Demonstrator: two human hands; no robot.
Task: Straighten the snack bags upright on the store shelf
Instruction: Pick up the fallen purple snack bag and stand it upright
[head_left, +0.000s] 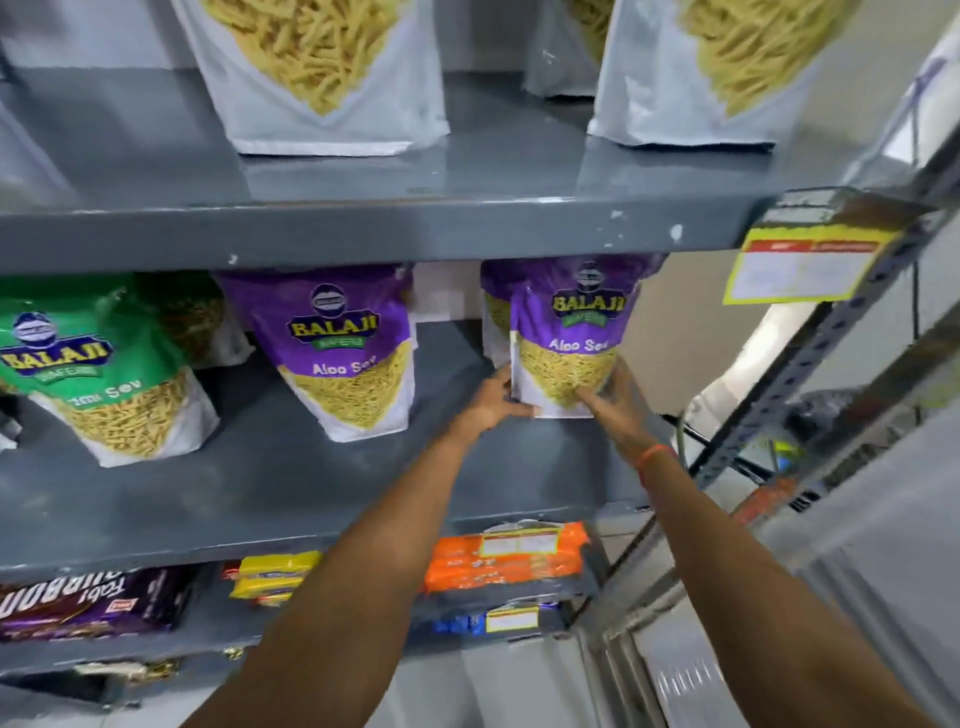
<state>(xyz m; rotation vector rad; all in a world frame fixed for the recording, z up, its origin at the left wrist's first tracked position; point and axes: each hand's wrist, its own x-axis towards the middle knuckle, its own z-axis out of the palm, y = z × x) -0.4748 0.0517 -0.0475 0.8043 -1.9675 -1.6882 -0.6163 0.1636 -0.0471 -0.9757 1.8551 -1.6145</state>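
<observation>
A purple Aloo Sev bag (569, 338) stands upright at the right end of the grey middle shelf (260, 483). My left hand (493, 402) grips its lower left edge and my right hand (613, 395) presses its lower right side, so the bag is held between them. Another purple bag peeks out directly behind it. A second purple Aloo Sev bag (353, 353) stands to the left, leaning a little. A green sev bag (98, 369) stands further left, tilted.
Two large white sev bags (322, 73) (727, 73) stand on the shelf above. A yellow price tag (800, 270) hangs at the right upright. Below are orange packets (509, 558), yellow packets (275, 574) and a dark biscuit pack (88, 603).
</observation>
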